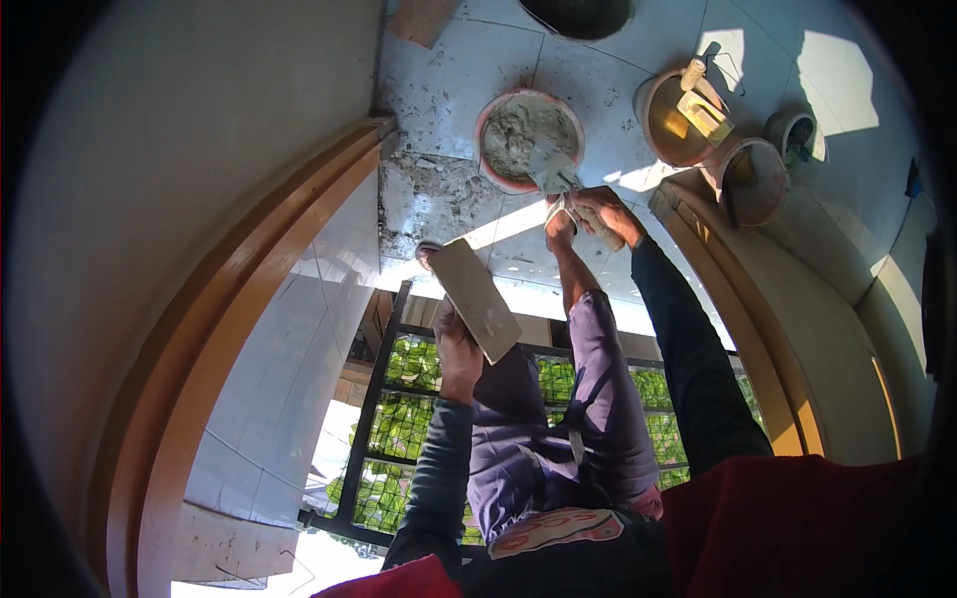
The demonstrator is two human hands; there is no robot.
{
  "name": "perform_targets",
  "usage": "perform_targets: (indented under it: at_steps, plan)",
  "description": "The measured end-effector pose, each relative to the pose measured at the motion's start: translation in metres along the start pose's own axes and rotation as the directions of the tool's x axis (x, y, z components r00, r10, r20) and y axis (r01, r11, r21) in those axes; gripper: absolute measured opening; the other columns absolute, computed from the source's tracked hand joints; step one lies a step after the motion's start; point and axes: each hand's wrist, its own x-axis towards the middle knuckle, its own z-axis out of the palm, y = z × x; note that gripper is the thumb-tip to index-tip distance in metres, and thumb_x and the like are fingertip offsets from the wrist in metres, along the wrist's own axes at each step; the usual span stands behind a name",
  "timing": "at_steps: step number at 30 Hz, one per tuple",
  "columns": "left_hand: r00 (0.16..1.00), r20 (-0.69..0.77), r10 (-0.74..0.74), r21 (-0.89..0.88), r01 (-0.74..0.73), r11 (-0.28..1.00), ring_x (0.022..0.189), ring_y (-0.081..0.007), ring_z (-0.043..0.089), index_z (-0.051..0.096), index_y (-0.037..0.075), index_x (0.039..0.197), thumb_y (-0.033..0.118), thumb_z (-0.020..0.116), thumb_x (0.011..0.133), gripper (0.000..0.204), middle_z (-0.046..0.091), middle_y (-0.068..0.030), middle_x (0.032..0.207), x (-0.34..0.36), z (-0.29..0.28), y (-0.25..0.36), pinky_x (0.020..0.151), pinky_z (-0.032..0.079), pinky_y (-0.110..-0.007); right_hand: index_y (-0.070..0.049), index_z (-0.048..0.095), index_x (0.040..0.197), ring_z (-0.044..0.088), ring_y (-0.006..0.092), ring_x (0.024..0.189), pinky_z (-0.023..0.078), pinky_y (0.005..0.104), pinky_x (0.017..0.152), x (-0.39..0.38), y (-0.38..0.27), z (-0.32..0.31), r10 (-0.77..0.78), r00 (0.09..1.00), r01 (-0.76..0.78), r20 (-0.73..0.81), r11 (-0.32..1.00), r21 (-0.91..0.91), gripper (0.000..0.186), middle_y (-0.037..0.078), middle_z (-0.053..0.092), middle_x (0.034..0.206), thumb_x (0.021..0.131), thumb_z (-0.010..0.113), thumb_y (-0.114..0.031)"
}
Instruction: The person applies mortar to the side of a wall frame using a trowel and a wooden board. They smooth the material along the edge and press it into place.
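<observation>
My left hand (459,354) grips a flat, rectangular grey-beige tile (477,299) by its near left edge. The tile is held tilted above my legs, its broad face upward. My right hand (610,213) is closed around the handle of a trowel (551,167). The trowel's blade reaches over the near rim of a round bucket (488,169) and meets the wet grey mortar (526,130) inside. My right foot is just below the trowel, partly hidden by it; my left foot shows beside the tile's far end.
Spilled mortar (434,199) lies on the tiled floor left of the bucket. At the right are a bucket (660,125) with a yellow-handled float (706,115) across it and another bucket (763,204). A dark basin (578,15) stands farther off. Wooden door frames (249,289) flank me; a black metal grille (374,429) lies below.
</observation>
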Motion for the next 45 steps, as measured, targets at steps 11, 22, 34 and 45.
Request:
perform_targets:
  at_steps: [11, 22, 34, 45]
  plan:
    - [0.966, 0.244, -0.085, -0.022, 0.093, 0.995, 0.092, -0.0249, 0.067, 0.059, 0.0, 0.117, 0.02, 0.044, 0.094, 0.034, 0.066, -0.013, 0.105, 0.055, 0.073, 0.013, 0.078, 0.056, -0.037, 0.005, 0.061, 0.116, 0.056, 0.0104, 0.061, 0.045, 0.0247, 0.054, -0.204, -0.084, 0.086, -0.05, 0.998, 0.048, -0.043, 0.997, -0.056, 0.034, 0.004, 0.058, 0.077, 0.095, 0.063, -0.022]
    - [0.795, 0.603, 0.073, -0.438, 0.253, 0.863, 0.091, -0.0264, 0.068, 0.058, -0.003, 0.117, 0.022, 0.042, 0.092, 0.039, 0.068, -0.0149, 0.106, -0.175, 0.116, 0.178, 0.081, 0.057, -0.036, 0.0, 0.064, 0.102, 0.061, 0.0331, 0.086, 0.05, 0.04, 0.073, -0.308, -0.202, 0.191, -0.808, 0.522, 0.591, 0.273, 0.112, -0.799, 0.023, 0.015, 0.064, 0.097, 0.079, 0.069, -0.001]
    - [0.633, 0.261, 0.729, -0.408, -0.612, 0.678, 0.087, -0.0253, 0.069, 0.061, 0.001, 0.115, 0.025, 0.045, 0.091, 0.038, 0.07, -0.0111, 0.102, -0.341, 0.002, 0.279, 0.083, 0.057, -0.04, 0.003, 0.065, 0.1, 0.061, 0.0355, 0.083, 0.049, 0.0414, 0.072, -0.419, -0.307, 0.314, -0.821, 0.31, 0.703, 0.479, -0.142, -0.697, 0.022, 0.018, 0.064, 0.096, 0.078, 0.07, 0.002]
    - [0.613, 0.317, 0.724, -0.885, -0.082, 0.458, 0.103, -0.0351, 0.063, 0.05, 0.001, 0.133, 0.029, 0.034, 0.092, 0.052, 0.061, -0.018, 0.122, -0.411, -0.082, 0.317, 0.09, 0.052, -0.045, 0.01, 0.06, 0.109, 0.062, 0.0248, 0.07, 0.051, 0.0331, 0.065, -0.454, -0.342, 0.473, -0.696, 0.398, 0.831, 0.598, -0.003, -0.556, 0.031, 0.02, 0.065, 0.093, 0.088, 0.068, -0.011]
